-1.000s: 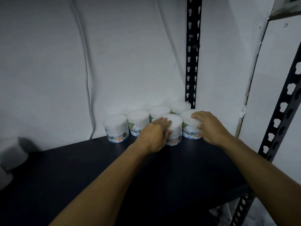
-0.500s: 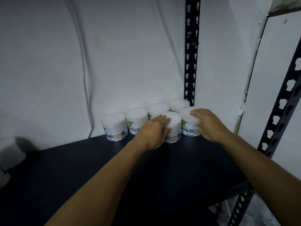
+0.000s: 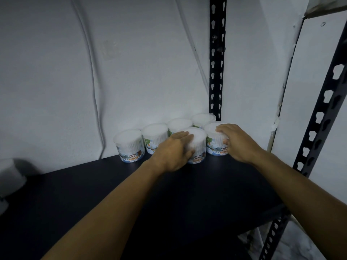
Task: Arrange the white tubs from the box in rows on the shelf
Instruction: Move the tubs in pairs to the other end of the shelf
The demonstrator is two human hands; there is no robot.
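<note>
Six white tubs stand at the back right corner of the dark shelf (image 3: 112, 194): four in a row against the wall (image 3: 56, 72), two in front. The left hand (image 3: 171, 153) lies over the front-left tub (image 3: 197, 147), its grip curled round the tub's left side and top; the right hand (image 3: 236, 142) lies over the front-right tub (image 3: 214, 139), its grip curled round the rim. A slotted black post (image 3: 216, 59) rises behind the tubs.

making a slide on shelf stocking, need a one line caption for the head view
Left hand and right hand each hold a front-row tub beside four back-row tubs on the dark shelf.
</note>
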